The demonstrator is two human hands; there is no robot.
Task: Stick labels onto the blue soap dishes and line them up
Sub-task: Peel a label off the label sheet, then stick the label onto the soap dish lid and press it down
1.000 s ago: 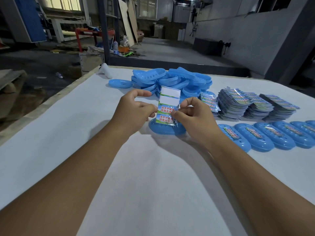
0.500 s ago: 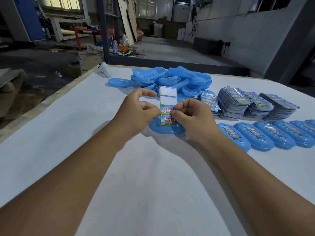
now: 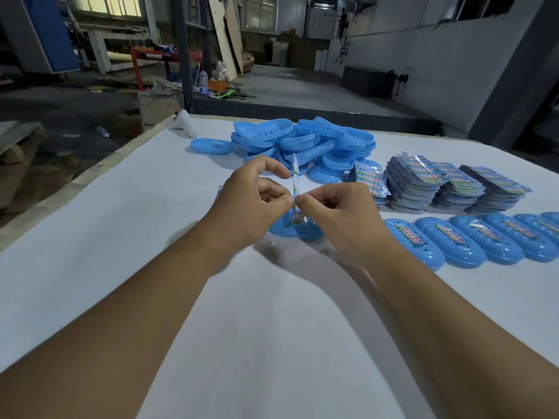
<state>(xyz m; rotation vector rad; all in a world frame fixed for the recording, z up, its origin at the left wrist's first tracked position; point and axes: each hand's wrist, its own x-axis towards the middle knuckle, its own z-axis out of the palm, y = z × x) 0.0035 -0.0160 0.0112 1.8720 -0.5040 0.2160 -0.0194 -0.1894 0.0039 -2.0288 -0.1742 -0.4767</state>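
Pinching a thin label strip edge-on at frame centre, the left hand and right hand both grip it above a blue soap dish on the table — flimsy, sticky, likely to curl; best held by its edges.

blue soap dishes, white table

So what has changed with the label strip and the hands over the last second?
The label strip has turned from facing the camera to nearly edge-on. Both the left hand and the right hand still pinch it above the soap dish. The row of labelled dishes, label stacks and dish pile are unchanged.
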